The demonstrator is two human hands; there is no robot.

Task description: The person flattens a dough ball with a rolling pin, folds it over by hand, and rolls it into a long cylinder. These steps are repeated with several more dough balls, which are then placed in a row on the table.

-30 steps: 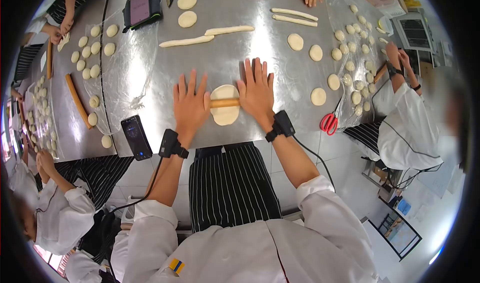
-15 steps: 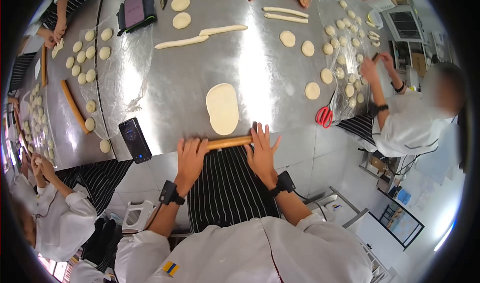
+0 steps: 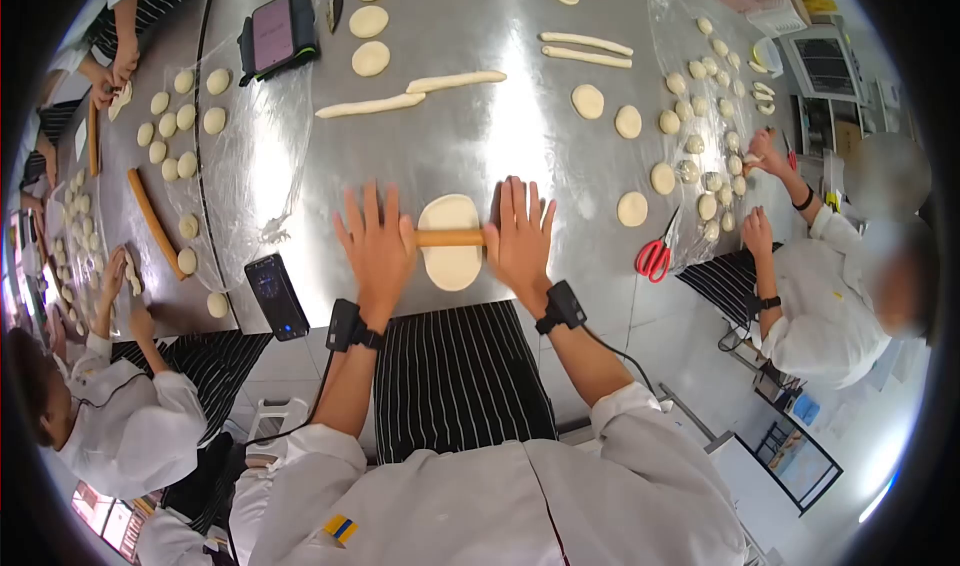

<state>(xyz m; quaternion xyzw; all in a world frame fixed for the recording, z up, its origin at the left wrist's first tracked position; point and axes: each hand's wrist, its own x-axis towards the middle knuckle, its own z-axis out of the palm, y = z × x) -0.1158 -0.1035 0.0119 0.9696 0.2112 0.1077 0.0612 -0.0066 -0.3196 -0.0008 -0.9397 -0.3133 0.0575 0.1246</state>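
A flat oval of dough [image 3: 451, 272] lies on the steel table in front of me. Across its middle rests a wooden rolling pin [image 3: 449, 238]. My left hand [image 3: 378, 246] presses on the pin's left end, palm down, with its fingers stretched out and spread. On the right end lies my right hand [image 3: 520, 241], likewise flat with straight fingers. The palms cover both ends of the pin. Dough shows above and below the pin between the hands.
A phone [image 3: 275, 296] lies at the table edge on the left, and red-handled scissors [image 3: 656, 254] on the right. Dough strips [image 3: 412, 96] and rounds [image 3: 370, 58] lie farther back. Dough balls [image 3: 187, 166] sit near plastic sheets. Co-workers [image 3: 815, 296] stand on both sides.
Both my hands and the rolling pin have moved forward from the table edge onto the dough. My fingers have straightened. The hands at the far edge have withdrawn nearly out of view.
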